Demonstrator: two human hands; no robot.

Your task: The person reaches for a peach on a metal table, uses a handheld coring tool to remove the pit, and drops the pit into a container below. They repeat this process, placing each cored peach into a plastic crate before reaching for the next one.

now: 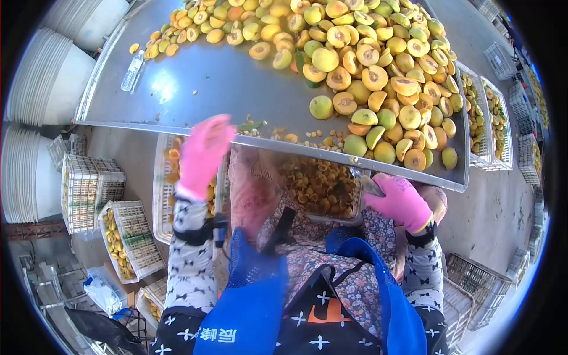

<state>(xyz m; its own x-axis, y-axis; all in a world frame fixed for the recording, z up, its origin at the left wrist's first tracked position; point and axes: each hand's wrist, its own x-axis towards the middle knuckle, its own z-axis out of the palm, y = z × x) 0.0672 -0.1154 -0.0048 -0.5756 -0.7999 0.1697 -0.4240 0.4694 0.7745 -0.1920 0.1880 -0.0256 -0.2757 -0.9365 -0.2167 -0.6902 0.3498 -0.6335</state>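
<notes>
My left hand (206, 155), in a pink glove, is raised at the front edge of the metal table (177, 97); it is blurred, and I cannot make out its fingers. In a pink glove too, my right hand (401, 202) is closed around a metal tool (371, 186) just below the table edge. Halved yellow-orange fruits (374, 77) are piled over the table's back and right. Between my hands, under the edge, a container of fruit pieces (319, 186) sits by my lap.
A clear bottle (132, 71) lies on the table's left. White crates (131, 239) of fruit stand on the floor at left, with more crates (497, 118) at right. Stacked white tubs (41, 77) line the far left. The table's raised metal rim runs before me.
</notes>
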